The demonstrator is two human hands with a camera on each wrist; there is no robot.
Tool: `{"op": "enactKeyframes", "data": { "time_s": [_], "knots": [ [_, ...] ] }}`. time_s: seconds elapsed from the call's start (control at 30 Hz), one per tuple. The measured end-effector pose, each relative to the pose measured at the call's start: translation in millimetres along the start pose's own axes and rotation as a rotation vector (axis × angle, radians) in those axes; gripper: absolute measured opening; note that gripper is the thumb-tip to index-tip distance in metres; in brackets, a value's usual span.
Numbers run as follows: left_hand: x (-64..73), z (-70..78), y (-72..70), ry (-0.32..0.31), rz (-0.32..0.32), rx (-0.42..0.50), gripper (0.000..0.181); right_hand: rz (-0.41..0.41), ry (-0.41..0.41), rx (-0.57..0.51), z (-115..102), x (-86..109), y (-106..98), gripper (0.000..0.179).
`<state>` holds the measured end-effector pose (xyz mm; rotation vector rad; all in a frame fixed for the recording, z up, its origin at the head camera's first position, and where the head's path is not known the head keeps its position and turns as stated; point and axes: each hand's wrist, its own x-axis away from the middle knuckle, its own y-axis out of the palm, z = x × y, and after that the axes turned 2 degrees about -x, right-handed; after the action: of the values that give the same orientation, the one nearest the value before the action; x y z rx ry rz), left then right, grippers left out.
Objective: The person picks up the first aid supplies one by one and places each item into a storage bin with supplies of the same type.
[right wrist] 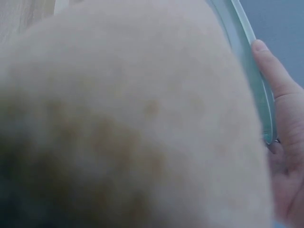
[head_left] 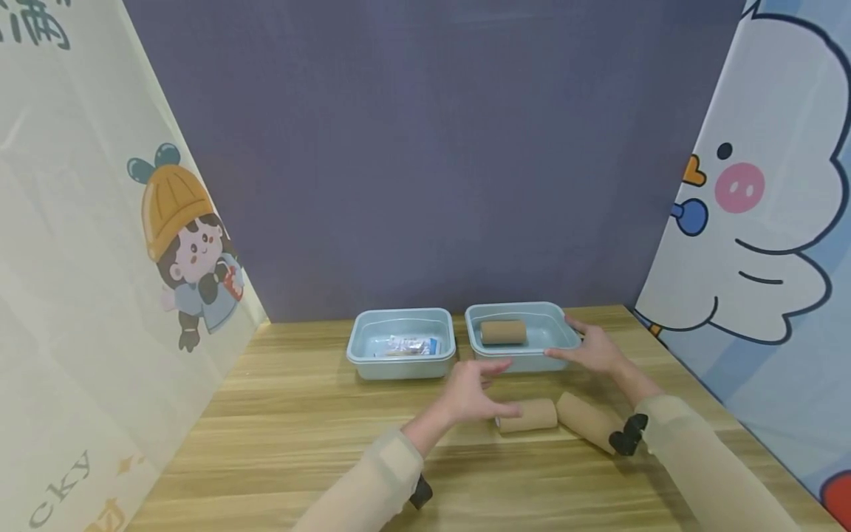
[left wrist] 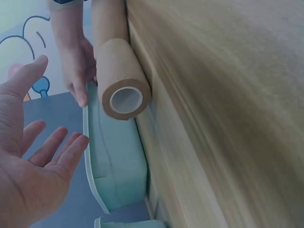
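My right hand (head_left: 597,349) grips the right end of a light blue plastic tray (head_left: 521,362), its thumb and fingers spread around the corner. A brown roll (head_left: 503,332) lies inside that tray. In front of it my left hand (head_left: 467,391) hovers with thumb and fingers spread apart, holding nothing. Just beyond the left thumb, a second brown roll (head_left: 535,415) lies on the table; the left wrist view shows the white hollow core of this roll (left wrist: 121,78). A third brown roll (head_left: 587,421) lies at a slant beside it, below my right forearm.
Left of the gripped tray stands a matching light blue tray (head_left: 402,367) holding small shiny packets (head_left: 412,346). Both stand near the back of the wooden table (head_left: 279,421), before a dark blue-grey panel (head_left: 425,162). A blurred sleeve (right wrist: 142,118) blocks most of the right wrist view.
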<state>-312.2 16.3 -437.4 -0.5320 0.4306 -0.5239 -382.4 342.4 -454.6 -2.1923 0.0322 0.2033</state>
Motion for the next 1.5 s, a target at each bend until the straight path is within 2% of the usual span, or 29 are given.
{"op": "enactKeyframes", "data": {
  "time_s": [0.37, 0.9, 1.13, 1.5],
  "knots": [
    [-1.0, -1.8, 11.3, 0.013, -0.034, 0.011, 0.080, -0.004, -0.002, -0.002, 2, -0.7, 0, 0.117],
    [-3.5, -9.2, 27.5, -0.016, -0.050, -0.074, 0.074, 0.012, 0.000, 0.011, -1, 2.1, -1, 0.115],
    [-4.7, -9.4, 31.3, 0.019, -0.059, -0.115, 0.074, 0.008, 0.013, 0.011, 0, 0.9, -1, 0.116],
    [-4.5, -11.6, 35.4, 0.025, -0.061, -0.199, 0.074, 0.012, 0.009, 0.020, 2, 2.1, -1, 0.116]
  ]
}}
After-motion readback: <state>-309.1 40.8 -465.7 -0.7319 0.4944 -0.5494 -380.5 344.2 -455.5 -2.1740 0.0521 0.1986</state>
